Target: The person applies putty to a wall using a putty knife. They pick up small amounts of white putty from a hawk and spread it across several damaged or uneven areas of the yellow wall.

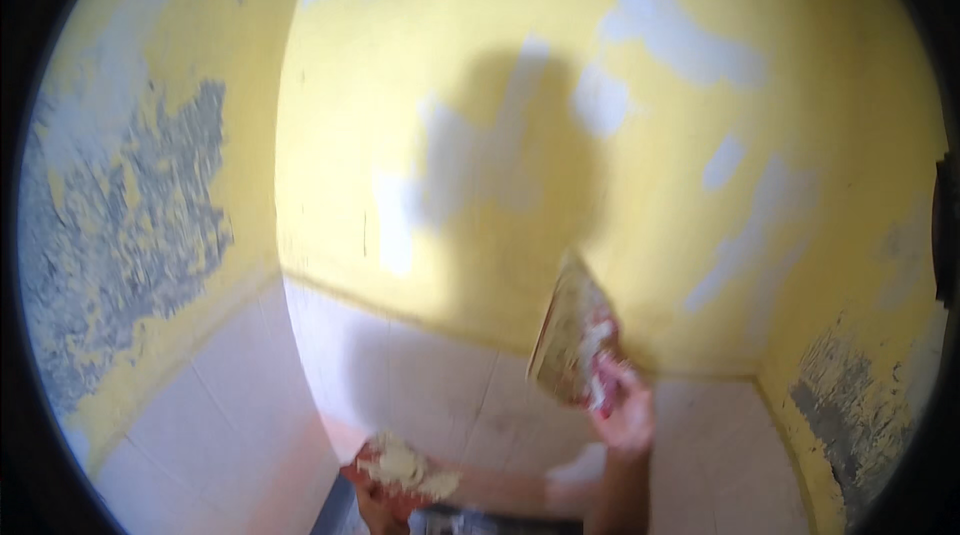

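Observation:
My right hand is closed on a plastering trowel, raised in front of the wall. Its flat blade is smeared with drying filler, and white paste sticks around the red handle. Low in the view, my left hand grips a reddish flat board that carries a heap of cream-coloured filler. The board and the trowel are apart. Facing me is a yellow wall with pale, smoothed patches of filler. Whether the trowel touches this wall I cannot tell.
On the left wall is a large rough grey patch; a smaller grey patch marks the right wall. Pale tiles cover the lower walls below a ledge. A dark object juts in at the right rim. My shadow falls on the wall.

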`<state>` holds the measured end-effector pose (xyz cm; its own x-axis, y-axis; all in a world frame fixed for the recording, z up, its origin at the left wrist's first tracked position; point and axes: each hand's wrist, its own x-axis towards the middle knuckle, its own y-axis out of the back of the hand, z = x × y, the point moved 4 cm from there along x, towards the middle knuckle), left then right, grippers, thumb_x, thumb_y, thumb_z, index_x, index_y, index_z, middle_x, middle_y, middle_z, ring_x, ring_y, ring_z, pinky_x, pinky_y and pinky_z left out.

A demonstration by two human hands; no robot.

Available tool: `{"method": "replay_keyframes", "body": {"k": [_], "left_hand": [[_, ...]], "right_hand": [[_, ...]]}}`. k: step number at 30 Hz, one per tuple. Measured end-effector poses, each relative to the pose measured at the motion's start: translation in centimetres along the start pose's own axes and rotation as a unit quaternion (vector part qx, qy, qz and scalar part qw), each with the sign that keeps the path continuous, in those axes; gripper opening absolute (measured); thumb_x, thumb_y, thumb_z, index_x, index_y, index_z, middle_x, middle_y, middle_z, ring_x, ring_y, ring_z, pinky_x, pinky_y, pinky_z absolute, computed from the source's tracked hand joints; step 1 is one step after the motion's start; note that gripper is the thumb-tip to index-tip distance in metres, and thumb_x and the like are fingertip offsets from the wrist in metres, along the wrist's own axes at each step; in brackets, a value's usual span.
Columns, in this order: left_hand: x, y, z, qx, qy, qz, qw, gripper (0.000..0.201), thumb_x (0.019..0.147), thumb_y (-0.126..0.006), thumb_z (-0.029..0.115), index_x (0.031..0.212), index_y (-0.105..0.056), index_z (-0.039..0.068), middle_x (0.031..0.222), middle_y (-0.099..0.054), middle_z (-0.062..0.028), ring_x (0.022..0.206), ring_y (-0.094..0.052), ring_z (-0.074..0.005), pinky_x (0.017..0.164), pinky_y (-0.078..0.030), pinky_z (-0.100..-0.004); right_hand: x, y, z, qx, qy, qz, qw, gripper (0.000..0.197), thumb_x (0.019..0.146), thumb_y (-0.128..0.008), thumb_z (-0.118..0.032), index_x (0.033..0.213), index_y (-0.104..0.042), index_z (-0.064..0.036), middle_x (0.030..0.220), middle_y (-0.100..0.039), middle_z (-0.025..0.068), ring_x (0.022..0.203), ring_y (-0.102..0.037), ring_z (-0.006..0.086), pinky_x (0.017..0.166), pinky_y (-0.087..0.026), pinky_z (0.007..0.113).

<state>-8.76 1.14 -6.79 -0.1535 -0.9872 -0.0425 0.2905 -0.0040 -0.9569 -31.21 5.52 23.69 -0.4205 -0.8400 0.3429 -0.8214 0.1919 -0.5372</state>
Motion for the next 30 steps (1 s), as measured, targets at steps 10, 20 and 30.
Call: {"method": "replay_keyframes", "body": {"k": [10, 20, 30], "left_hand": [[2.1, 0.4, -0.6, 0.007, 0.095, 0.034, 0.995, 0.048, 0.098, -0.040, 0.039, 0.135, -0.043, 0.009, 0.124, -0.057, -0.0133, 0.109, -0.060, -0.0332, 0.088, -0.054, -0.0501], [6.5, -2.4, 0.9, 0.002, 0.154, 0.068, 0.986, 0.047, 0.096, -0.042, 0.040, 0.133, -0.045, 0.010, 0.122, -0.057, -0.0126, 0.107, -0.060, -0.0332, 0.086, -0.053, -0.0500], [8.5, -0.7, 1.0, 0.002, 0.165, 0.084, 0.983, 0.047, 0.095, -0.044, 0.041, 0.131, -0.046, 0.011, 0.120, -0.058, -0.0120, 0.106, -0.059, -0.0332, 0.085, -0.053, -0.0500]], "right_hand": [[17.8, -30.8, -30.7, -0.293, 0.484, -0.124, 0.816, 0.036, 0.092, -0.044, 0.004, 0.128, -0.049, -0.0010, 0.105, -0.063, 0.0135, 0.091, -0.064, 0.0186, 0.080, -0.055, 0.031], [31.2, -48.9, -30.7, -0.763, 0.609, 0.056, 0.210, 0.052, 0.087, -0.048, -0.001, 0.135, -0.053, -0.0214, 0.105, -0.068, 0.0151, 0.092, -0.068, 0.0304, 0.083, -0.054, 0.042], [29.2, -36.6, -28.5, -0.734, 0.662, -0.129, 0.079, 0.034, 0.086, -0.059, -0.007, 0.118, -0.068, -0.0164, 0.107, -0.067, 0.0210, 0.094, -0.065, 0.0382, 0.086, -0.049, 0.045]]}}
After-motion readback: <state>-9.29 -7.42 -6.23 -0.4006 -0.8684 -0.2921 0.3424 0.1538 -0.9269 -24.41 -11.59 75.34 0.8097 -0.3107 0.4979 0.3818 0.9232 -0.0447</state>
